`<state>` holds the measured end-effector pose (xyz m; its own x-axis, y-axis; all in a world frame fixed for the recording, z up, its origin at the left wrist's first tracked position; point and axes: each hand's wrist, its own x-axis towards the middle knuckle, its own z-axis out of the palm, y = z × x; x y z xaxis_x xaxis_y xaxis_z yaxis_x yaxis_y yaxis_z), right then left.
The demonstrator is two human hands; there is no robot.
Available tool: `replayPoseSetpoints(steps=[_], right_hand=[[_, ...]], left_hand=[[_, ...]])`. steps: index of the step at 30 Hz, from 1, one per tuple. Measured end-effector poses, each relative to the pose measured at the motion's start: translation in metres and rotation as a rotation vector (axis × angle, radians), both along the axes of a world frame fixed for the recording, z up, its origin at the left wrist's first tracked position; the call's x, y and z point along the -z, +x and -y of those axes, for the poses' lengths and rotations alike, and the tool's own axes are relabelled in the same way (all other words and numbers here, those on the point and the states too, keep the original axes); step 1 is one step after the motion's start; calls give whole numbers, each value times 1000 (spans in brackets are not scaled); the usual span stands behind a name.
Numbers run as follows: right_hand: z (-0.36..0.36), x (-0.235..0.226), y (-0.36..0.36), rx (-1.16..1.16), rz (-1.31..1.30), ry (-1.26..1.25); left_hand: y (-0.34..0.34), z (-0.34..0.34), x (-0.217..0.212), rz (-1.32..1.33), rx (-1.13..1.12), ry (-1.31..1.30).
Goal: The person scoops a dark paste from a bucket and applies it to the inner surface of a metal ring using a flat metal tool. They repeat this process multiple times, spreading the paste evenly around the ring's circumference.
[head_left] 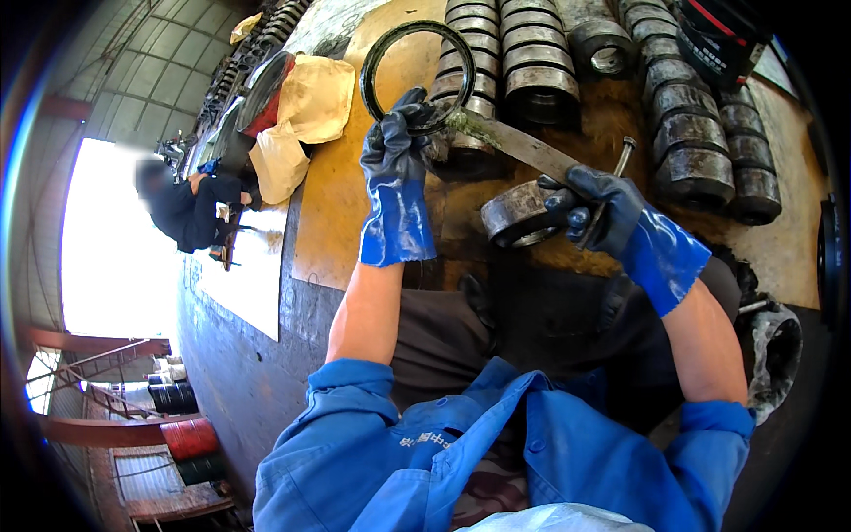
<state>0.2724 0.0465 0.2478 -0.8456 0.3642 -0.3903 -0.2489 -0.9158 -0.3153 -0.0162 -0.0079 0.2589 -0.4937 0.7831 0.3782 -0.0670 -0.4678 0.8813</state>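
Right now my left hand [399,146], in a blue glove, is closed on the lower edge of a thin black ring seal [417,75], pinching it between thumb and fingers and holding it upright above the bench. My right hand [596,206], gloved the same, is wrapped shut around a flat metal blade [523,146] whose tip points toward the left hand, with tufts of greenish fibre stuck near the tip; a short bolt-like rod [618,168] sticks up beside the fingers, whether I grip that too I cannot tell. Just below the right hand lies a grey metal ring [519,217], touching my fingers. Beyond them, rows of stacked steel collars [532,62] line the oily brown bench [337,213], more collars [700,151] off to the right. Left of the seal sits a yellowish cloth [306,106]. Far left, another person [191,208] in dark clothing crouches by the bright doorway. Red drum [188,437] low left.
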Motion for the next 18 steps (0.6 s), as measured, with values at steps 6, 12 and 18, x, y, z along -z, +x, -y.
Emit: replayPoseSetpoints(steps=[6,12,18], right_hand=[[-8,6,8,101,220,302],[-14,13,11,191,258,372],[-13,12,14,191,409,734]], left_hand=[[-10,4,-6,-205,-43,-129],[-22,13,-14,-432,75,-244],[-22,17,-17,-487,152,-421]])
